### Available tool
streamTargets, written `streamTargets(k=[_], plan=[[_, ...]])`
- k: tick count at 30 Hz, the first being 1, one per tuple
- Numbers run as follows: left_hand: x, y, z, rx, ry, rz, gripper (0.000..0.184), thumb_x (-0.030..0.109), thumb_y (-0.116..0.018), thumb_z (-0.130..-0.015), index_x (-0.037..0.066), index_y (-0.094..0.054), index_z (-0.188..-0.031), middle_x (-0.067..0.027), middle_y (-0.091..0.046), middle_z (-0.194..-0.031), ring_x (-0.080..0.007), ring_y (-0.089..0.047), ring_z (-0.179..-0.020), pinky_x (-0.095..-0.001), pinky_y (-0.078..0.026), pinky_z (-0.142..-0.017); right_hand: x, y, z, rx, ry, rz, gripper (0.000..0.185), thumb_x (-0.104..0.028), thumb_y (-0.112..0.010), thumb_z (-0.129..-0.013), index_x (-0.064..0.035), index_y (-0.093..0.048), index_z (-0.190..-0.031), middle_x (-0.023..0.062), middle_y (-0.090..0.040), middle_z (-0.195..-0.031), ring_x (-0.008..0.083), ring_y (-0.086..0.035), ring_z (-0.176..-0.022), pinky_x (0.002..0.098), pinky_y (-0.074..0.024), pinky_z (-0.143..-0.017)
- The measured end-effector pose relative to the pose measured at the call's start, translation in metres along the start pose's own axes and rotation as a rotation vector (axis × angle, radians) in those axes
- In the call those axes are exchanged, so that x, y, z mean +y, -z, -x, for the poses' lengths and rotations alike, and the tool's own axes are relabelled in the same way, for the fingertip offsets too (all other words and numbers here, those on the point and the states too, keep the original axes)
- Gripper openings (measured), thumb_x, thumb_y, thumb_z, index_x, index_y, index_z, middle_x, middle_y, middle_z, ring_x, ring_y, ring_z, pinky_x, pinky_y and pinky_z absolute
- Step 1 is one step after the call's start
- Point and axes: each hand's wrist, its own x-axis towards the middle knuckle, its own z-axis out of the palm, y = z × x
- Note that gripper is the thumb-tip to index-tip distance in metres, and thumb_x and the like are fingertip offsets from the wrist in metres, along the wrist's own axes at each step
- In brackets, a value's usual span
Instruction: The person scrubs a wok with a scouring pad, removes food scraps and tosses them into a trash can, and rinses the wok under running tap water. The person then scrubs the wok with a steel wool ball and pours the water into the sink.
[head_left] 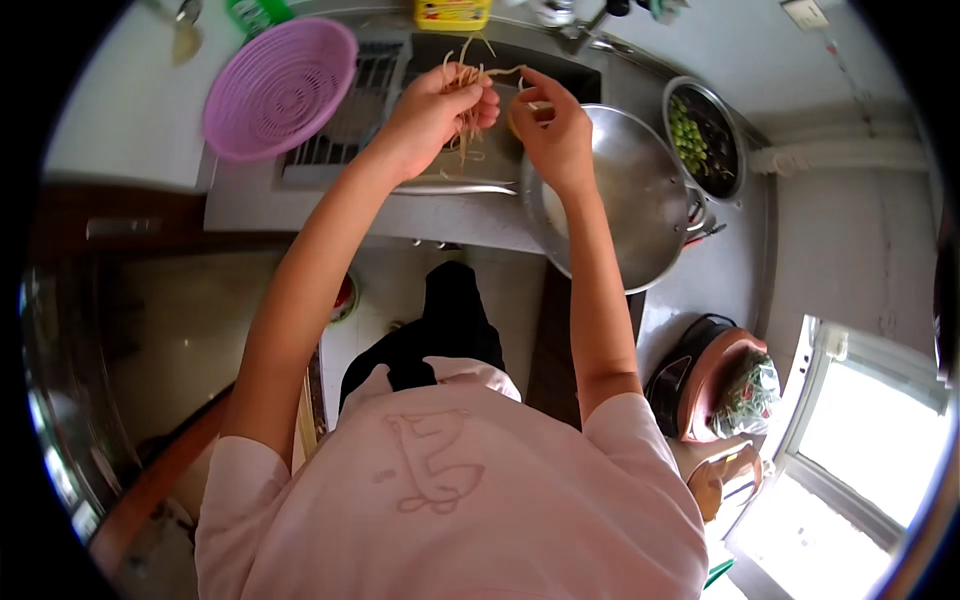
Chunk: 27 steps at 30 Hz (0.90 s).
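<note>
Over the sink, my left hand is closed around a bunch of thin tan strands. Loose ends stick out above and below its fingers. One longer strand stretches across to my right hand, whose fingertips appear to pinch its tip. What these strands are, I cannot make out. Below and beside my right hand sits a large metal basin with cloudy liquid at its bottom; my right forearm crosses above it.
A purple colander lies left of the sink near a metal drainer rack. Behind stand a yellow container and a faucet. At right, a metal bowl holds green and dark round pieces. A bagged bundle lies by the window.
</note>
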Motion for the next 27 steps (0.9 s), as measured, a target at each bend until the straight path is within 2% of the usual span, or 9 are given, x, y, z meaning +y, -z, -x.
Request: streamTargets(k=[1,4,8,10,13,16,19,25,27], plan=[[0.014,0.012,0.025,0.032,-0.023,-0.03,0.017,0.011,-0.05,-0.098,0.001,-0.055,-0.11,-0.0073,-0.06,-0.1,-0.0156,-0.059,-0.091,-0.0322,-0.051,-0.087,-0.011,-0.018,0.005,-0.02,0.062,-0.025,0.042,-0.006,-0.067,-0.079,-0.0047,-0.062,-0.121,0.0086,-0.067,-0.093,0.017,-0.065,-0.066,0.0292,-0.0518,-0.062],[0.041,0.056,0.096,0.155,-0.109,-0.126,0.019,0.012,-0.049,-0.099,0.001,-0.055,-0.113,-0.0066,-0.06,-0.101,-0.0157,-0.059,-0.092,-0.0323,-0.05,-0.087,-0.06,-0.067,0.028,-0.211,-0.034,-0.188,0.04,-0.007,-0.067,-0.081,-0.0047,-0.062,-0.12,0.0084,-0.068,-0.095,0.0149,-0.065,-0.07,0.0284,-0.0519,-0.063],[0.062,0.12,0.197,0.299,-0.202,-0.185,0.02,0.013,-0.049,-0.099,0.001,-0.056,-0.113,-0.0067,-0.06,-0.101,-0.0157,-0.059,-0.093,-0.0321,-0.049,-0.088,-0.115,-0.14,0.075,-0.389,0.007,-0.323,0.035,-0.008,-0.067,-0.083,-0.0032,-0.064,-0.117,0.0079,-0.07,-0.094,0.0142,-0.066,-0.073,0.0273,-0.0518,-0.064],[0.055,0.15,0.245,0.399,-0.216,-0.188,0.019,0.013,-0.05,-0.099,0.002,-0.056,-0.113,-0.0062,-0.061,-0.1,-0.0156,-0.06,-0.091,-0.0319,-0.05,-0.087,-0.127,-0.181,0.106,-0.463,0.002,-0.388,0.03,-0.007,-0.066,-0.084,-0.0017,-0.066,-0.113,0.0077,-0.07,-0.092,0.0144,-0.066,-0.072,0.0272,-0.052,-0.065],[0.025,0.2,0.305,0.576,-0.108,-0.096,0.018,0.014,-0.05,-0.099,0.003,-0.056,-0.112,-0.0058,-0.061,-0.099,-0.0157,-0.06,-0.09,-0.0322,-0.05,-0.085,-0.143,-0.23,0.154,-0.58,-0.028,-0.385,0.026,-0.007,-0.065,-0.085,-0.0017,-0.067,-0.11,0.0078,-0.07,-0.089,0.0147,-0.066,-0.072,0.028,-0.0528,-0.065],[-0.025,0.247,0.35,0.659,-0.028,0.022,0.015,0.013,-0.051,-0.098,0.003,-0.056,-0.107,-0.0064,-0.062,-0.098,-0.0154,-0.06,-0.088,-0.0325,-0.051,-0.084,-0.122,-0.291,0.2,-0.666,-0.122,-0.392,0.024,-0.01,-0.065,-0.085,-0.0021,-0.068,-0.108,0.0088,-0.071,-0.087,0.0161,-0.067,-0.072,0.0286,-0.053,-0.065],[-0.105,0.302,0.375,0.744,0.055,0.145,0.012,0.012,-0.05,-0.098,0.003,-0.056,-0.105,-0.0067,-0.062,-0.096,-0.0157,-0.06,-0.086,-0.0325,-0.051,-0.083,-0.089,-0.341,0.246,-0.752,-0.24,-0.347,0.023,-0.007,-0.062,-0.088,-0.0005,-0.068,-0.109,0.0024,-0.067,-0.08,0.0077,-0.058,-0.065,0.0241,-0.0497,-0.057],[-0.29,0.399,0.388,0.909,0.328,0.342,0.007,0.011,-0.054,-0.094,0.006,-0.057,-0.097,-0.0065,-0.062,-0.091,-0.0168,-0.06,-0.084,-0.0329,-0.052,-0.081,0.038,-0.44,0.347,-0.863,-0.416,-0.129,0.022,-0.01,-0.061,-0.089,-0.0004,-0.068,-0.107,0.0054,-0.069,-0.082,0.0108,-0.063,-0.067,0.0256,-0.0508,-0.057],[-0.345,0.427,0.39,0.926,0.343,0.432,0.007,0.01,-0.054,-0.093,0.006,-0.057,-0.097,-0.0066,-0.062,-0.091,-0.0169,-0.06,-0.084,-0.0332,-0.053,-0.079,0.083,-0.469,0.377,-0.882,-0.465,-0.116,0.022,-0.011,-0.061,-0.089,-0.0004,-0.068,-0.108,0.0066,-0.069,-0.084,0.0114,-0.064,-0.067,0.0259,-0.0517,-0.058]])
